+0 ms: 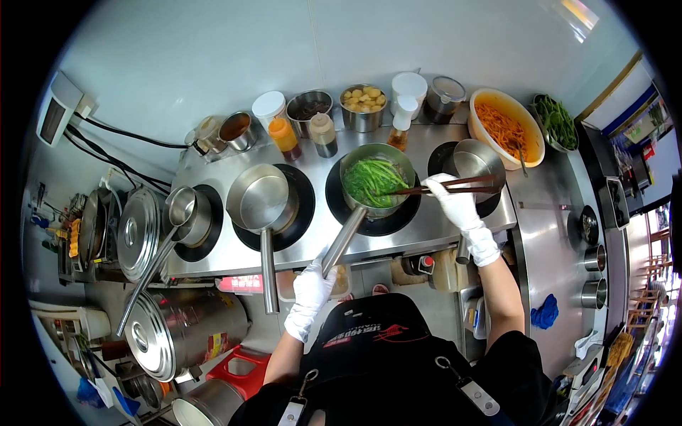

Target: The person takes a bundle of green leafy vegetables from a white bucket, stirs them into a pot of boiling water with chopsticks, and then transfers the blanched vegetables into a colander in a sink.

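Note:
My left hand [313, 290], in a white glove, grips the long metal handle of a saucepan [349, 199] on a round black burner. Green leafy vegetables [375, 180] sit in liquid inside this pan. Long brown chopsticks [458, 186] are held in my gloved right hand [453, 205]; their tips reach into the greens. Left of this pan stands a second saucepan [261, 197], seemingly empty inside. A smaller pot [194, 223] with a ladle [183, 205] in it is at the far left burner. Another saucepan [477, 160] stands on the right burner, partly behind the chopsticks.
Along the wall stand a squeeze bottle with an orange top [282, 136], a steel pot of round yellowish pieces [364, 114], a spray bottle [403, 120] and a large bowl of orange shreds [479, 101]. A lidded steel stockpot [202, 330] and a red stool [256, 367] are below left.

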The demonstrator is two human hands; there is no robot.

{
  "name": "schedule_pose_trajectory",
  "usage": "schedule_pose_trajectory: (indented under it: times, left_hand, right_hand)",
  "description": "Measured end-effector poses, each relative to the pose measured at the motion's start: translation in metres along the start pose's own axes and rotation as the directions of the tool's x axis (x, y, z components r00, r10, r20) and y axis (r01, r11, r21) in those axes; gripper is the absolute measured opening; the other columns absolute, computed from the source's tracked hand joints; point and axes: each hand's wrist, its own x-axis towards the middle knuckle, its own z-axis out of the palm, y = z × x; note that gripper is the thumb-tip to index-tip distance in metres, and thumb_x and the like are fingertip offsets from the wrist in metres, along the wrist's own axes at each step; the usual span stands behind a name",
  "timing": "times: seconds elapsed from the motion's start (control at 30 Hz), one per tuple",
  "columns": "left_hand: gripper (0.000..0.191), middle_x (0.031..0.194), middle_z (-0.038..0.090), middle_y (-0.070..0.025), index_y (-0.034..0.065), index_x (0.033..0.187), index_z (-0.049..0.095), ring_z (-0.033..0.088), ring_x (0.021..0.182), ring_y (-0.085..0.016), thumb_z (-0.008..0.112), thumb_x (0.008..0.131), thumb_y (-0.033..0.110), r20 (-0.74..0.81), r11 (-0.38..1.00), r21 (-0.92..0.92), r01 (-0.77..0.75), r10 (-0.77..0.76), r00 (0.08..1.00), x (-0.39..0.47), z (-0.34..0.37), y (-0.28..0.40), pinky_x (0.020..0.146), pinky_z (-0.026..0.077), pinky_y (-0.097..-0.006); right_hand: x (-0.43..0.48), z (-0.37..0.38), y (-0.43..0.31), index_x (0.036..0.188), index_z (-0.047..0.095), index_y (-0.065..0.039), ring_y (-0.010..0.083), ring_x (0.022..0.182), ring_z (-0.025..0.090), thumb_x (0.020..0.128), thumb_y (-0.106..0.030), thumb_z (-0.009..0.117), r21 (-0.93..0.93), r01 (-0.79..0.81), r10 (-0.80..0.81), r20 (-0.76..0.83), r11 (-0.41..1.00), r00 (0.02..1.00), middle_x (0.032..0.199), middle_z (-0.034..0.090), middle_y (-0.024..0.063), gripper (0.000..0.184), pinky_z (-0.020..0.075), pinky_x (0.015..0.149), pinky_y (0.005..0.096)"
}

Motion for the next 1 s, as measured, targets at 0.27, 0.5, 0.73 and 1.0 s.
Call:
schedule_pose_trajectory:
  times: [0.27,0.5,0.73,1.0]
  left_hand:
    - [0.059,0.077,0.067,-0.0165,0.0108,0.134,0.047,0.065,0.064,-0.031,0.063,0.082,0.033,0.045,0.999,0.022,0.036,-0.037,0.998,0.000,0.002,-0.004,0.061,0.053,-0.0381]
    - [0.050,0.074,0.066,-0.0179,0.0047,0.122,0.053,0.066,0.065,-0.032,0.062,0.083,0.035,0.028,1.000,-0.017,0.018,-0.018,0.999,0.003,-0.009,0.007,0.061,0.053,-0.0386]
    - [0.058,0.075,0.066,-0.0168,0.0064,0.133,0.047,0.065,0.065,-0.032,0.061,0.083,0.033,0.029,1.000,0.021,0.003,-0.003,1.000,0.001,0.000,-0.006,0.061,0.053,-0.0386]
    - [0.046,0.073,0.066,-0.0193,0.0000,0.109,0.061,0.066,0.067,-0.033,0.062,0.084,0.039,0.035,0.999,0.024,0.033,-0.034,0.999,0.004,-0.002,-0.001,0.063,0.053,-0.0389]
  right_hand:
    - [0.007,-0.015,-0.010,0.089,0.067,0.000,0.0110,0.072,0.061,0.090,-0.011,0.060,-0.044,0.025,-0.029,-0.093,0.999,0.995,0.078,0.067,0.0034,0.013,0.0493,0.070,0.0249]
    - [0.006,-0.003,-0.013,0.084,0.064,-0.001,0.0111,0.072,0.061,0.089,-0.014,0.063,0.002,-0.064,0.064,0.104,0.998,0.993,0.076,0.064,0.0026,0.014,0.0495,0.069,0.0251]
    - [0.007,-0.020,-0.027,0.080,0.063,0.000,0.0101,0.065,0.057,0.088,-0.012,0.063,0.000,0.050,-0.050,-0.136,0.999,0.989,0.071,0.063,0.0034,0.015,0.0461,0.063,0.0239]
    - [-0.006,0.011,-0.003,0.084,0.068,-0.001,0.0120,0.074,0.061,0.088,-0.012,0.063,-0.091,0.130,-0.139,-0.091,0.987,0.986,0.079,0.066,0.0039,0.012,0.0483,0.070,0.0278]
